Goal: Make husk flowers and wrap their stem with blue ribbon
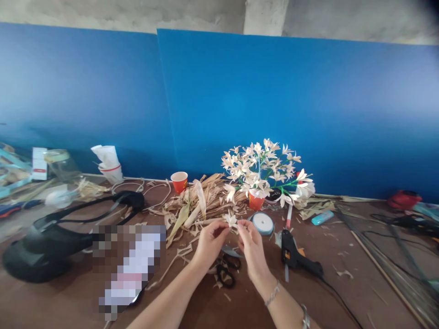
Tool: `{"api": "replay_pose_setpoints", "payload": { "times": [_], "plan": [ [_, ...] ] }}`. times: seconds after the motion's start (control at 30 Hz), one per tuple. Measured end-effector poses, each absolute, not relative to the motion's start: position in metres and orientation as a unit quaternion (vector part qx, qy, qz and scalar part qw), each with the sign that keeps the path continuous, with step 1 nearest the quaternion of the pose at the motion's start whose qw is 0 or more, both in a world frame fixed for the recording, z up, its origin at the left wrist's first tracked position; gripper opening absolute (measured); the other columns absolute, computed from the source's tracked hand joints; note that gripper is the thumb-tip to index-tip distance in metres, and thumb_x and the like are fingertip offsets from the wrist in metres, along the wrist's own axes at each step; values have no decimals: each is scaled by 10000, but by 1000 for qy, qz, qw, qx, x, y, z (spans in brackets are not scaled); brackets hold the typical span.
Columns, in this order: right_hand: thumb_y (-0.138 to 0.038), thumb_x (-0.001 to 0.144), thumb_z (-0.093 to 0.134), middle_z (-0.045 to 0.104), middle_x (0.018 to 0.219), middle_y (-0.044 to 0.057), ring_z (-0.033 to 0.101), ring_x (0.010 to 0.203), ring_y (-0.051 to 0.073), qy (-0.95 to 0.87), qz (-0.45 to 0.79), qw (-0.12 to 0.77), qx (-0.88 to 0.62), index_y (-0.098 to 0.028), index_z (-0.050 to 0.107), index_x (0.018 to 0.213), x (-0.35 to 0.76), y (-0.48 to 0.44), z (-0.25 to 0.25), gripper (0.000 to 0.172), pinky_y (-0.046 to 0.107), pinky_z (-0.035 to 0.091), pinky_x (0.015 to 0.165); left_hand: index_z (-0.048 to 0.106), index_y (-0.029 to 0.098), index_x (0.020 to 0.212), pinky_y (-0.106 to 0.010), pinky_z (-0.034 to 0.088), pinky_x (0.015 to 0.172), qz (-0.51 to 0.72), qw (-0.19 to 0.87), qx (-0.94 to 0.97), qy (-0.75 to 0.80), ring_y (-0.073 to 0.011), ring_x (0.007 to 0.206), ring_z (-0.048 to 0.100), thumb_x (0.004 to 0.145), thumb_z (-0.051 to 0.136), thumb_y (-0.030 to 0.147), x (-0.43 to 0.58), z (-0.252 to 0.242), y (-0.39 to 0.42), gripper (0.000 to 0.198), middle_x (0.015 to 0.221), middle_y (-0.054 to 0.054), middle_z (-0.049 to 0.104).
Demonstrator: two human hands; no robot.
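Observation:
A small white handmade flower (231,220) is pinched between my two hands, its pointed petals showing above the fingertips. My left hand (213,240) grips it from the left with thumb and fingers together. From the right, my right hand (251,244) closes its fingertips on the flower's other side. Beneath the hands lie black-handled scissors (225,276), partly covered. A roll of white ribbon or tape (263,223) rests just right of the hands. Behind it, a red paper cup (256,201) holds a bunch of similar white flowers (262,167) on green stems.
Dried husks (206,196) are heaped behind my hands, near another red paper cup (179,183). A black glue gun (297,256) with its cord lies to the right, beside a blue lighter-like object (322,218). Left are a black strapped item (44,246) and a blurred-out phone (133,269).

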State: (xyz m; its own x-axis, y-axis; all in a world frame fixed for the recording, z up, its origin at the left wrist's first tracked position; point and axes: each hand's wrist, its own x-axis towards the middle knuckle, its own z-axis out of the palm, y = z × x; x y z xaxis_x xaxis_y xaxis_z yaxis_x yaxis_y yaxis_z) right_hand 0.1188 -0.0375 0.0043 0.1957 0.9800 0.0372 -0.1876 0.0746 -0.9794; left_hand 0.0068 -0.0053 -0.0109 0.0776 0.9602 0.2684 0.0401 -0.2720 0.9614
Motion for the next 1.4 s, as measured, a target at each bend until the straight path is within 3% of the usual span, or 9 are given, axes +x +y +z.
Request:
{"api": "replay_pose_setpoints", "payload": {
  "times": [0.27,0.43,0.67,0.77,0.83,0.93,1.07,1.23,1.4],
  "plan": [
    [-357,717,530,176,460,-104,95,414,50,-363,551,613,-434,-183,418,581,123,-33,3,248,204,62,387,628,154,704,-216,380,495,509,416,632,410,-120,521,494,718,562,267,6,-16,-6,131,611,-10,596],
    [-296,656,602,190,425,-116,98,399,40,-357,555,605,-445,-166,496,623,127,-32,1,170,198,56,389,643,159,717,-231,403,549,495,386,659,414,-143,585,533,716,546,217,6,-12,-7,113,648,-26,620],
    [-306,648,615,162,429,-116,98,404,46,-320,529,637,-461,-180,444,569,128,-29,1,227,203,68,382,589,166,584,-260,409,604,505,270,669,473,-166,648,547,734,545,287,1,-5,-5,197,659,-34,606],
    [-316,647,607,172,413,-114,111,398,47,-327,517,625,-485,-182,432,546,126,-30,1,243,204,75,382,605,183,709,-303,416,710,514,222,687,463,-194,775,550,665,609,215,1,-5,-7,55,781,-40,614],
    [-316,650,601,192,408,-110,136,396,47,-344,510,612,-497,-180,438,539,125,-32,0,239,201,90,380,603,196,797,-334,403,768,514,203,702,449,-208,843,534,630,618,150,1,-5,-8,174,847,-42,609],
    [-309,660,592,244,419,-98,181,400,50,-393,493,589,-505,-171,481,557,123,-33,1,205,197,116,376,599,194,703,-351,393,775,505,202,717,435,-213,834,517,614,599,96,3,-5,-9,132,818,-39,603],
    [-396,707,559,252,433,-95,197,394,59,-425,478,575,-510,-174,510,638,122,-33,4,238,203,136,370,601,173,649,-326,403,738,524,319,657,439,-198,781,531,646,613,181,3,-4,-8,14,761,-38,604],
    [-409,767,482,309,485,-77,265,427,82,-456,448,592,-491,-195,470,659,122,-38,8,240,209,227,400,631,137,777,-249,411,642,517,606,465,386,-143,659,555,666,648,326,-1,0,-7,220,723,-39,634],
    [-358,816,436,436,606,-41,382,532,112,-538,370,561,-508,-203,505,786,118,-48,13,173,220,316,482,658,129,702,-225,398,614,542,661,396,335,-109,594,524,598,715,281,-4,1,-3,193,641,-24,618]
  ]
}}
